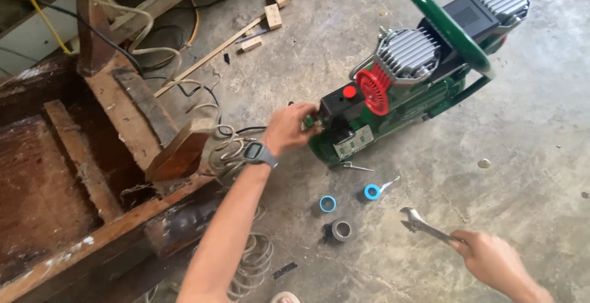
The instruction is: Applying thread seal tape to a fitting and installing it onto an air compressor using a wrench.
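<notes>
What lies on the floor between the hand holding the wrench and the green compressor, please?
In the head view, two blue tape rolls and a grey roll lie between the right hand with its wrench and the compressor.

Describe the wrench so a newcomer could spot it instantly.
Start at the green air compressor standing on the concrete floor. Below it lie two small blue tape rolls and a grey roll. Right of them, the right hand holds the adjustable wrench: the only long, silvery metal tool there.

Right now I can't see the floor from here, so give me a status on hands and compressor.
Left hand on a fitting at the green compressor. Right hand holding a wrench. Tape rolls on the floor between.
</notes>
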